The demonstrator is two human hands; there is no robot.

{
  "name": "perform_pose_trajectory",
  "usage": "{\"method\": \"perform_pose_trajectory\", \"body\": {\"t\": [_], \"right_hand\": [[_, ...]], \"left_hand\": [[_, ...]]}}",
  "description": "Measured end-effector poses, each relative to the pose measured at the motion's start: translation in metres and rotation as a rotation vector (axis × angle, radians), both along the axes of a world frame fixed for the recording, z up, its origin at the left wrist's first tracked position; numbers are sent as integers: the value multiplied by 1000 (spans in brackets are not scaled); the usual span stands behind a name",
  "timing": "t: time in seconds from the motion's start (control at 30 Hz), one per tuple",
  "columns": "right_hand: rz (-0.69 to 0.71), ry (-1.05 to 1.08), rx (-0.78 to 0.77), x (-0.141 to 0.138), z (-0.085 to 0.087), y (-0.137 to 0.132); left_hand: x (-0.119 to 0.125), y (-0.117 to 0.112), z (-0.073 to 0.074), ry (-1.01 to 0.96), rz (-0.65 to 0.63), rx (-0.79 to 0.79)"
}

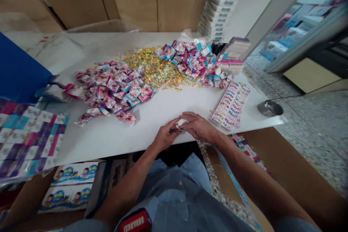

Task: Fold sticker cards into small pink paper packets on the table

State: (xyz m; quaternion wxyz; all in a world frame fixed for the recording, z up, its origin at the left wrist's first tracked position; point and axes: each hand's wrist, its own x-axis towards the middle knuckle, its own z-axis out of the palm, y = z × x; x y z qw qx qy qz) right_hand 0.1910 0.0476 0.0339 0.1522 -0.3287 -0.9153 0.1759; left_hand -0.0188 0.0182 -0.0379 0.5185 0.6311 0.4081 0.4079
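Near the table's front edge, a small printed carton (pixel 181 124) sits between my hands, its white flap side facing up. My left hand (pixel 165 135) grips it from the left with bent fingers. From the right, my right hand (pixel 200 127) closes its fingers over the top and side of the carton. My fingers hide much of the carton, so what is inside does not show. Beyond my hands lies a heap of small pink, purple and blue cartons (pixel 114 87), with a second carton heap (pixel 195 58) farther right. Tiny shiny yellow and green pieces (pixel 157 67) spread between the heaps.
Sticker-like printed sheets (pixel 230 105) lie to the right, by a metal bowl (pixel 270 108) at the table corner. A bagged block of cartons (pixel 29 134) and a blue panel (pixel 19 65) stand left. Open cardboard boxes (pixel 288 163) flank me below the white table (pixel 108 141).
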Motion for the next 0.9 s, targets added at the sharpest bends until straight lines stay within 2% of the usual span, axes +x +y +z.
{"method": "perform_pose_trajectory", "body": {"t": [0.17,0.3,0.4,0.57,0.67,0.77,0.9], "right_hand": [[-6,58,15,9,-10,-11],[-124,140,74,9,-32,-17],[-217,257,49,5,-51,-24],[-314,422,-64,-4,-69,-38],[-335,478,-96,-9,-71,-43],[-354,601,-206,-9,-68,-47],[-646,928,-484,-3,-64,-50]], "left_hand": [[-1,0,-2,13,5,-18],[-1,-3,-4,-16,59,-67],[-3,-7,3,-75,150,-194],[-4,-7,19,-232,166,-514],[0,-3,24,-305,123,-601],[5,0,25,-336,107,-672],[10,2,26,-314,107,-706]]}}
